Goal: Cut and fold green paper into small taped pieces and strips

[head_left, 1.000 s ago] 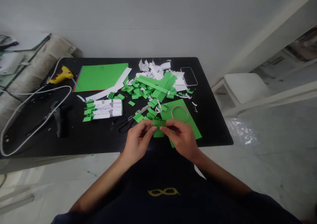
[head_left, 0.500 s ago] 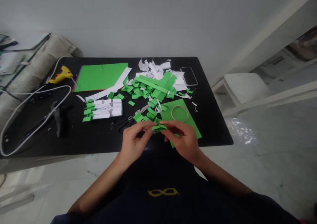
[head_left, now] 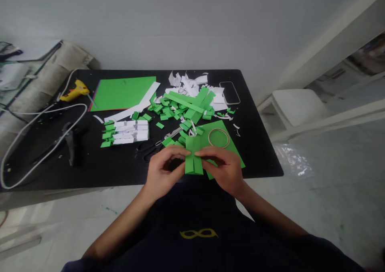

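A folded green paper strip (head_left: 193, 160) is held between my hands at the table's front edge, its broad face toward me with a seam down the middle. My left hand (head_left: 167, 166) pinches its left side between thumb and fingers. On its right side, my right hand (head_left: 221, 166) pinches likewise. Just beyond lie a pair of scissors (head_left: 152, 148) and a heap of small folded green paper pieces (head_left: 168, 111). Under and beside my right hand is a green paper sheet (head_left: 234, 154) with a tape roll (head_left: 209, 138) on it.
To the left stands a block of white and green folded pieces (head_left: 130, 131). Behind it lie green sheets (head_left: 123, 91), a yellow glue gun (head_left: 76, 91) and a white cable (head_left: 82, 113). White paper scraps (head_left: 189, 83) and a phone (head_left: 230, 93) are at the back; a stapler-like black tool (head_left: 70, 144) lies left.
The green strip has been tilted, so that its long broad face now shows instead of its folded end. Both hands stay in nearly the same place, still pinching it.
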Demonstrator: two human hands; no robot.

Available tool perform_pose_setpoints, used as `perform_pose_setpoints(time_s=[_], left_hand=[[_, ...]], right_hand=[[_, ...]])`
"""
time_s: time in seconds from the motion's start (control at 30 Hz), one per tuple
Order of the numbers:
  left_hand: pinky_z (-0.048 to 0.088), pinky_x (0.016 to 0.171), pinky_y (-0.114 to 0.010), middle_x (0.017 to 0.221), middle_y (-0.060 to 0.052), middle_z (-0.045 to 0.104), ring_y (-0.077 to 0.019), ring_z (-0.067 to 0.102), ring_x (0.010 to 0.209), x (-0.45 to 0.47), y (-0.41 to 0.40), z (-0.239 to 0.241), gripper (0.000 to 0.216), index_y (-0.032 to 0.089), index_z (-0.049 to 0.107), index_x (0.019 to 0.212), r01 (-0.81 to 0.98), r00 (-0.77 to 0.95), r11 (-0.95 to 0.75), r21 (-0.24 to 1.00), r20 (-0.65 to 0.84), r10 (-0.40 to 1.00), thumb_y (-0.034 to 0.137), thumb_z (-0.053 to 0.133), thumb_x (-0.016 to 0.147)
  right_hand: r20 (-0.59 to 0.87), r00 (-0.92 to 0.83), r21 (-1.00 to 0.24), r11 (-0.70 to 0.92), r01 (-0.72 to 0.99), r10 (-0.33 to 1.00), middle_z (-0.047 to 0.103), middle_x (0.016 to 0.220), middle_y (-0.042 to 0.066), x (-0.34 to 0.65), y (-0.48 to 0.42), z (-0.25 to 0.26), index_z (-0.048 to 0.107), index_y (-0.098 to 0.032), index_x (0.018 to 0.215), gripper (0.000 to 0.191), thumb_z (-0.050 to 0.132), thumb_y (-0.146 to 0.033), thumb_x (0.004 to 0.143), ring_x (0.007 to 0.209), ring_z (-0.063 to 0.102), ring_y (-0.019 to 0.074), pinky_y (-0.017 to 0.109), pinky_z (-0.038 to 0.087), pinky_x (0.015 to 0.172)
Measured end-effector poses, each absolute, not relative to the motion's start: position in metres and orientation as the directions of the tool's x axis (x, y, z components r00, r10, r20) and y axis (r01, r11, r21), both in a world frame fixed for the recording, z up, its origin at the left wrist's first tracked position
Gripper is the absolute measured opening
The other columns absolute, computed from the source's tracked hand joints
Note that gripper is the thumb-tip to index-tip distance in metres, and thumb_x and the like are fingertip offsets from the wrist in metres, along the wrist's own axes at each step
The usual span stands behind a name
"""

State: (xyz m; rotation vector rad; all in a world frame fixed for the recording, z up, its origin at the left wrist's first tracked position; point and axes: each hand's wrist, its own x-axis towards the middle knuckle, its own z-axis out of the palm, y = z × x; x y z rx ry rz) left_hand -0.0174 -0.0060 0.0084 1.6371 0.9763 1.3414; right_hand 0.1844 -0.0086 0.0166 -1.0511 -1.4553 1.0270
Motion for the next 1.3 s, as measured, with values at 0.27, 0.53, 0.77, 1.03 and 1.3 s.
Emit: perform_pose_setpoints(time_s=[0.27,0.53,0.77,1.03,1.3], left_hand=[[0.059,0.068,-0.026,0.086,-0.001,0.078,-0.0140,0.072,0.075,-0.013,-0.007,0.001,0.007,0.022,0.076,0.089,0.186,0.046,-0.390,0.902,0.389,0.920,0.021,0.083,0.091],[0.058,0.058,-0.024,0.073,0.001,0.076,-0.0122,0.069,0.061,-0.005,-0.010,0.003,0.012,0.021,0.075,0.087,0.149,-0.084,-0.235,0.960,0.249,0.965,0.023,0.086,0.085],[0.061,0.062,-0.024,0.073,0.001,0.077,-0.0133,0.073,0.064,-0.003,-0.008,0.007,0.013,0.019,0.073,0.087,0.039,-0.051,-0.177,0.983,0.179,0.983,0.023,0.084,0.087],[0.062,0.065,-0.027,0.075,-0.001,0.077,-0.0146,0.075,0.067,-0.003,-0.007,0.002,0.011,0.020,0.073,0.094,0.016,-0.023,-0.147,0.989,0.147,0.989,0.029,0.079,0.094],[0.058,0.061,-0.024,0.075,0.001,0.076,-0.0121,0.072,0.064,-0.002,-0.006,0.004,0.010,0.021,0.072,0.094,0.025,-0.034,-0.162,0.986,0.163,0.986,0.022,0.081,0.089]], right_hand=[[0.275,-0.012,-0.956,0.275,0.098,0.961,0.084,0.092,0.001,0.179,-0.010,0.009,0.085,-0.032,0.091,0.008,0.089,-0.028,0.086,0.087,0.080,0.0241,0.043,0.069,0.083],[0.136,0.050,-0.990,0.134,0.031,0.989,0.082,0.086,0.001,0.172,-0.013,0.009,0.080,-0.027,0.089,0.011,0.090,-0.028,0.082,0.075,0.079,0.0213,0.040,0.070,0.074],[0.044,0.054,-0.997,0.047,-0.053,0.998,0.080,0.083,0.002,0.171,-0.013,0.011,0.076,-0.024,0.091,0.018,0.089,-0.031,0.082,0.073,0.079,0.0197,0.035,0.070,0.073],[-0.058,-0.007,-0.988,-0.058,-0.145,0.998,0.078,0.080,0.000,0.170,-0.010,0.015,0.069,-0.024,0.091,0.029,0.091,-0.040,0.080,0.071,0.080,0.0201,0.039,0.072,0.076],[-0.112,-0.043,-0.982,-0.117,-0.146,0.993,0.081,0.090,0.002,0.169,-0.009,0.012,0.064,-0.024,0.105,0.041,0.092,-0.039,0.079,0.086,0.081,0.0215,0.038,0.070,0.083]])
